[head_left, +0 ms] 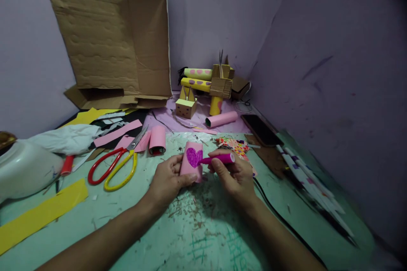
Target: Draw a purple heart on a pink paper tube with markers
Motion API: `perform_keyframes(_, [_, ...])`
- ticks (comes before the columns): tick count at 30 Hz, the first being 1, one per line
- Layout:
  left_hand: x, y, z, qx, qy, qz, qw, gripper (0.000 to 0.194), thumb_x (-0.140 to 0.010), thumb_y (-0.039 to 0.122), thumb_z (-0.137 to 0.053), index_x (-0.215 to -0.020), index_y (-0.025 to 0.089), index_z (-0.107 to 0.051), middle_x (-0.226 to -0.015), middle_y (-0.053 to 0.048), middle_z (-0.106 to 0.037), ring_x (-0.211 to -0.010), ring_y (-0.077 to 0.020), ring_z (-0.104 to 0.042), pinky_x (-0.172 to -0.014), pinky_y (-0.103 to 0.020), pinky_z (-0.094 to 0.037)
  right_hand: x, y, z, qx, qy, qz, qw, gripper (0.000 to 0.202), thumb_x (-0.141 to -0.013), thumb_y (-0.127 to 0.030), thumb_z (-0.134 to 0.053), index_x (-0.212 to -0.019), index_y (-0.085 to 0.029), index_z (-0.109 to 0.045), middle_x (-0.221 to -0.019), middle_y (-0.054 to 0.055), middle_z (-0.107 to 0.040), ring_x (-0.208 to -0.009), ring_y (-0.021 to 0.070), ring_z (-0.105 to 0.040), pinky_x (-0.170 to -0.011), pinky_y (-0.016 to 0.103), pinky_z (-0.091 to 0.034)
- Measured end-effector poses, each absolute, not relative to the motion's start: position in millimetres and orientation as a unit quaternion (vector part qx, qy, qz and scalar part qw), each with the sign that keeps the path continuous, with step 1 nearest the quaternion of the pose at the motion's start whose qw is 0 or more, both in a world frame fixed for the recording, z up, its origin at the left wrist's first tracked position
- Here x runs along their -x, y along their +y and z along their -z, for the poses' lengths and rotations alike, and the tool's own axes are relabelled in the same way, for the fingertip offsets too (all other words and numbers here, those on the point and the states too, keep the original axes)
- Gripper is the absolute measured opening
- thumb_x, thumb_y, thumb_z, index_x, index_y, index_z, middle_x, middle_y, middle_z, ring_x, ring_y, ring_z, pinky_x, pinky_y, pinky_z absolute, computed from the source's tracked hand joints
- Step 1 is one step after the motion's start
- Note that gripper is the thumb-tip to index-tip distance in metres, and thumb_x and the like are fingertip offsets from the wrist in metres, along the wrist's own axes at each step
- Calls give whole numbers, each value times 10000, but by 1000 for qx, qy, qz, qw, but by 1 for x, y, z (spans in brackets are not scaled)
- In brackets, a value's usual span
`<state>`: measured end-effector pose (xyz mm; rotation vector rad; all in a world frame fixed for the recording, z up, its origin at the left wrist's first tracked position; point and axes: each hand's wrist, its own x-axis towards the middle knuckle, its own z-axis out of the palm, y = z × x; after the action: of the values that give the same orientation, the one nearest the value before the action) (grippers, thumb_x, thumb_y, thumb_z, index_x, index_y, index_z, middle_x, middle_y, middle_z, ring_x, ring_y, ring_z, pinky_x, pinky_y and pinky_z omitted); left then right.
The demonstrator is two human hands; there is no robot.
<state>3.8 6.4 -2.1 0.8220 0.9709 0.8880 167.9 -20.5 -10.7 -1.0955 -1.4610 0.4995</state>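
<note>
My left hand [170,176] grips a short pink paper-covered tube [187,167], thumb across its lower front. On the tube's face is a purple heart [194,158], mostly coloured in. Between the thumb and fingers of my right hand [235,178] is a magenta marker pen [222,159], its tip touching or very near the heart's right edge. A second short pink tube [157,137] stands just beyond my left hand. Scissors with red and yellow handles [129,152] lie to its left. A colourful patterned piece of paper [233,144] is behind my right hand.
An opened cardboard box [108,42] leans at the back left. Cardboard animal pieces [206,84] and a longer pink tube [221,119] sit at the back. A phone [261,130] and several white pens [308,178] lie right. A yellow strip [41,216] and white bottle [28,167] are left.
</note>
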Motion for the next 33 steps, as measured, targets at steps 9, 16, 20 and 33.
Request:
perform_keyframes(9, [-3,7,3,-383,431,-401,712,616,-466,127,-829,-1037,64,-605,-805,-87,-746,-705,-189,-666,-682,-277,-513,-166,-20,10,456,-644,-204,579,98,-860,-219,-571,-890,-189,-660,-739,20,-694,-575,131,-646,-521,244,-515])
perform_keyframes(16, [-3,8,4,-388,434,-396,710,634,-460,137,-825,-1047,57,-598,-815,-97,-749,-718,-198,-666,-686,-278,-511,-165,-20,9,450,-644,-206,583,95,-853,-202,-574,-881,-190,-664,-720,10,-685,-569,125,-644,-512,227,-509])
perform_keyframes(20, [-3,7,4,-386,437,-395,709,653,-453,141,-829,-1056,52,-593,-844,-108,-750,-718,-199,-666,-686,-281,-516,-166,-20,12,450,-641,-207,587,91,-860,-203,-574,-892,-192,-659,-751,14,-691,-580,123,-645,-525,230,-512])
perform_keyframes(33, [-4,7,4,-393,444,-398,700,641,-459,140,-817,-1056,60,-596,-892,-131,-751,-735,-220,-684,-707,-307,-533,-167,-20,16,469,-599,-217,611,102,-870,-237,-586,-930,-208,-662,-800,23,-697,-665,148,-673,-578,259,-529])
